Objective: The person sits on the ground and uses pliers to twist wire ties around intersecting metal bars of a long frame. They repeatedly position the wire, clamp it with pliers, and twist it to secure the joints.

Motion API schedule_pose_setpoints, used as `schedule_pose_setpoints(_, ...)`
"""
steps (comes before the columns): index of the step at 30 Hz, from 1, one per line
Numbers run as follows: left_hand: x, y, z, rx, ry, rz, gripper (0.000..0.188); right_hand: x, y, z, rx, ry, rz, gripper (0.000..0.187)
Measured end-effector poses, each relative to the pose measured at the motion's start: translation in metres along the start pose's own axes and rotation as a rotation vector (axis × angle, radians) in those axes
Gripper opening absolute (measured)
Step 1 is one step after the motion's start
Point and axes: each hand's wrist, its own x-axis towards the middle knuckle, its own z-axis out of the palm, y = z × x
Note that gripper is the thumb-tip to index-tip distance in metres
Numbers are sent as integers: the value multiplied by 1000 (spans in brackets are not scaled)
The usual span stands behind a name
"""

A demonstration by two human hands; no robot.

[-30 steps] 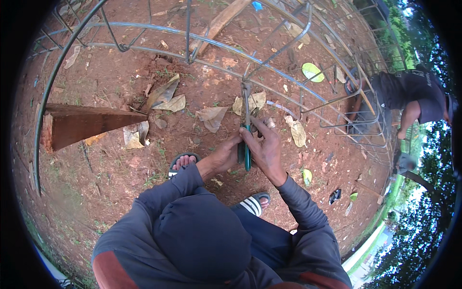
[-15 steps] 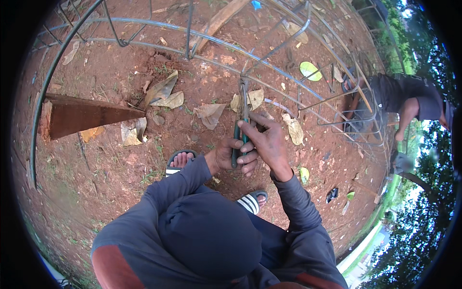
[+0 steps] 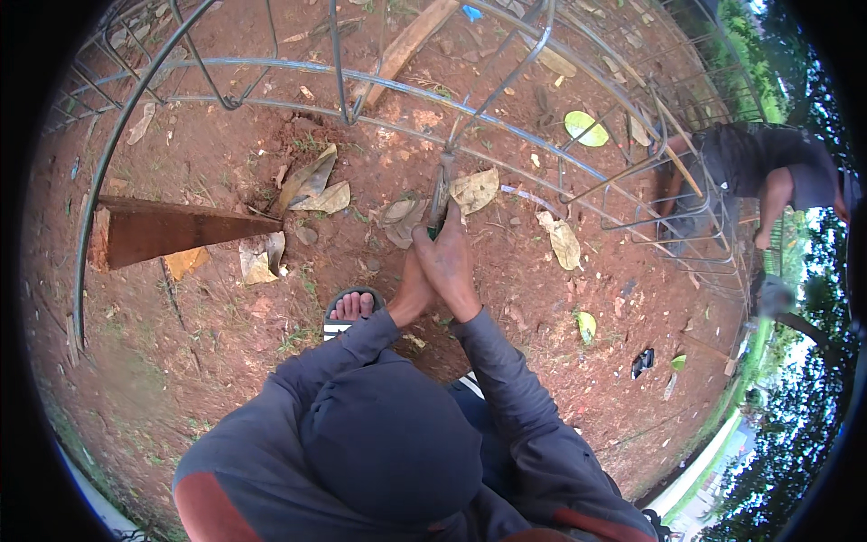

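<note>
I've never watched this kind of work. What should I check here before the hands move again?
1. Right hand around the pliers: ok, closed over the handles.
2. Left hand gripping too: cannot tell, it is partly hidden by the right.
3. Tool tip at the bar joint: ok, it points right at it.
4. Tip biting firmly: cannot tell, too small to see.
5. Sandalled left foot apart from the tool: ok.
6. Co-worker away from the hands: ok, off to the right.
</note>
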Motion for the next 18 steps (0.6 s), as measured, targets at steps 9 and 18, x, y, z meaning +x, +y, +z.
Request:
schedule_pose_setpoints(9, -16, 44, -64, 359, 30, -323, 47, 26, -30, 36, 398, 93, 269, 39)
schedule_pose_setpoints(18, -23, 68, -119, -1124, -977, -521, 63, 30, 21, 28, 2067, -1055, 330, 31)
